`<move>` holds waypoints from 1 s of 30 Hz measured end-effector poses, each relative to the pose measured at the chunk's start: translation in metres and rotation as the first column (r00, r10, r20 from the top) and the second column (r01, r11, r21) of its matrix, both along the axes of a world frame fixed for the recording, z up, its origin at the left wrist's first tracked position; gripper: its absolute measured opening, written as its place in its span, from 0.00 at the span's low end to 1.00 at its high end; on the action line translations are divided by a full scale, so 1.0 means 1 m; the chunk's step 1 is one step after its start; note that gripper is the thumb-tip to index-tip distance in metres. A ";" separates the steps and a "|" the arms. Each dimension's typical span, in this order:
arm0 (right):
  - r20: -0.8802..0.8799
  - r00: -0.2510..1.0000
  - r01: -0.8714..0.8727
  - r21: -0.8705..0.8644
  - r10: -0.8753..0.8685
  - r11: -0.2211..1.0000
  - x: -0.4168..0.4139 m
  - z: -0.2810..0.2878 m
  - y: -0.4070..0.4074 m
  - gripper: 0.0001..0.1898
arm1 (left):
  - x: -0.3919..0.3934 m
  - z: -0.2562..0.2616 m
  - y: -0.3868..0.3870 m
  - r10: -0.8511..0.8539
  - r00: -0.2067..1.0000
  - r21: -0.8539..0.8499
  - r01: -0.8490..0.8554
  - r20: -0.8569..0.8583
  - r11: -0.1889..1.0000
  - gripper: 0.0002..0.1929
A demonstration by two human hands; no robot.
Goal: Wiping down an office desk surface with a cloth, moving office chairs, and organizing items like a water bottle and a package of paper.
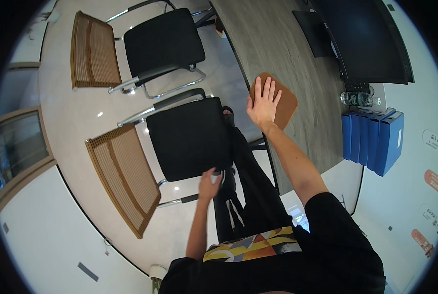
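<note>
My right hand (265, 103) lies palm down, fingers spread, on a brown mat (287, 106) with rounded corners. The mat rests at the near edge of a grey wood-grain desk (278, 40) and slightly overlaps that edge. Lower down, my left hand (208, 185) hangs beside the front corner of a black chair seat (189, 141). Its thumb and fingers are apart and nothing shows between them. Whether the fingertips touch the seat I cannot tell.
A second chair (164, 44) with a brown slatted back stands farther along. On the desk are a monitor (362, 36), a plastic bottle (357, 99) and several blue file boxes (388, 143). Desk leg framing (257, 145) shows beneath. A white wall (384, 198) stands behind.
</note>
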State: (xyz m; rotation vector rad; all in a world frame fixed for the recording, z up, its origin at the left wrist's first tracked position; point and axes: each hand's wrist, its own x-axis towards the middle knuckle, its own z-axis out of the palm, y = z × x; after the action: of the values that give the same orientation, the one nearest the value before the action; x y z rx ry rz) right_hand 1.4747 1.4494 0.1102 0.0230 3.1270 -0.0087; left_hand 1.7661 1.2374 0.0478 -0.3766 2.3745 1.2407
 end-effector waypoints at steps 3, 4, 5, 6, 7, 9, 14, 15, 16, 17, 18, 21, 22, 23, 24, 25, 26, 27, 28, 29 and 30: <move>-0.012 1.000 -0.025 -0.034 0.025 0.999 -0.042 0.000 -0.010 0.42 | -0.051 0.029 0.037 -0.097 0.994 0.103 0.092 0.046 0.990 0.25; -0.003 1.000 -0.029 -0.030 0.029 0.999 -0.057 0.001 -0.015 0.41 | -0.066 0.040 0.043 -0.136 0.990 0.091 0.133 0.034 0.987 0.24; 0.004 0.999 -0.039 -0.028 0.039 0.999 -0.074 0.002 -0.020 0.41 | -0.082 0.050 0.048 -0.170 0.985 0.078 0.168 0.022 0.983 0.23; 0.006 0.999 -0.042 -0.041 0.043 0.998 -0.094 0.003 -0.026 0.41 | -0.092 0.053 0.050 -0.190 0.981 0.058 0.192 -0.036 0.980 0.23; 0.002 0.999 -0.042 -0.060 0.042 0.997 -0.116 0.002 -0.030 0.41 | -0.105 0.058 0.050 -0.191 0.981 0.039 0.193 -0.036 0.981 0.23; -0.007 0.999 -0.049 -0.068 0.049 0.997 -0.163 0.000 -0.039 0.41 | -0.133 0.067 0.048 -0.221 0.975 0.057 0.222 -0.024 0.973 0.24; -0.179 0.981 -0.115 -0.234 0.073 0.966 -0.286 -0.008 -0.078 0.36 | -0.194 0.061 0.018 -0.183 0.976 -0.003 0.185 0.120 0.983 0.22; -0.216 0.972 -0.147 -0.275 0.088 0.950 -0.312 -0.011 -0.086 0.35 | -0.202 0.060 0.010 -0.210 0.969 -0.005 0.213 0.128 0.977 0.22; -0.233 0.963 -0.202 -0.304 0.133 0.931 -0.336 -0.011 -0.094 0.34 | -0.208 0.060 0.002 -0.107 0.979 -0.007 0.110 0.174 0.994 0.22; -0.255 0.951 -0.257 -0.327 0.177 0.909 -0.361 -0.011 -0.096 0.34 | -0.215 0.059 -0.004 -0.004 0.977 -0.012 0.007 0.214 1.000 0.22; -0.253 0.956 -0.230 -0.323 0.150 0.918 -0.390 -0.016 -0.092 0.34 | -0.221 0.055 -0.008 0.032 0.975 -0.003 -0.033 0.220 0.999 0.22; -0.299 0.920 -0.337 -0.268 0.254 0.903 -0.463 -0.032 -0.044 0.33 | -0.249 0.045 -0.003 0.090 0.948 0.014 -0.099 0.304 0.995 0.22; -0.294 0.938 -0.268 -0.286 0.182 0.920 -0.474 -0.032 -0.030 0.33 | -0.255 0.047 0.001 0.107 0.939 0.015 -0.119 0.326 0.993 0.22; -0.289 0.951 -0.196 -0.300 0.107 0.934 -0.482 -0.032 -0.013 0.33 | -0.263 0.045 0.004 0.085 0.940 0.024 -0.098 0.331 0.995 0.22; -0.265 0.963 -0.124 -0.239 0.058 0.963 -0.482 -0.030 -0.002 0.33 | -0.265 0.044 0.004 0.102 0.936 0.044 -0.124 0.338 0.991 0.22; -0.252 0.967 -0.107 -0.240 0.045 0.965 -0.472 -0.028 0.004 0.33 | -0.262 0.044 0.001 0.120 0.930 0.062 -0.151 0.348 0.987 0.22; -0.257 0.966 -0.088 -0.248 0.023 0.965 -0.456 -0.025 0.011 0.34 | -0.258 0.045 0.000 0.106 0.927 0.063 -0.137 0.360 0.989 0.22; -0.273 0.962 -0.071 -0.252 0.000 0.965 -0.442 -0.018 0.020 0.35 | -0.257 0.045 0.001 0.074 0.928 0.070 -0.106 0.365 0.992 0.22; -0.311 0.950 -0.087 -0.245 0.007 0.966 -0.425 -0.021 0.034 0.36 | -0.255 0.042 0.006 0.039 0.930 0.083 -0.074 0.364 0.994 0.22; -0.316 0.949 -0.074 -0.233 -0.004 0.970 -0.402 -0.024 0.046 0.36 | -0.252 0.041 0.010 0.020 0.933 0.096 -0.058 0.360 0.994 0.22; -0.294 0.956 -0.094 -0.241 0.019 0.966 -0.371 -0.022 0.048 0.36 | -0.243 0.039 0.008 -0.006 0.930 0.088 -0.028 0.366 0.996 0.22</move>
State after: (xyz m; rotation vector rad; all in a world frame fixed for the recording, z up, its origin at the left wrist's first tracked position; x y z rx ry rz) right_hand 1.1037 1.4972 0.0880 -0.0790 3.3874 -0.4509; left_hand 1.5233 1.2454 0.0870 -0.5419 1.9942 1.1626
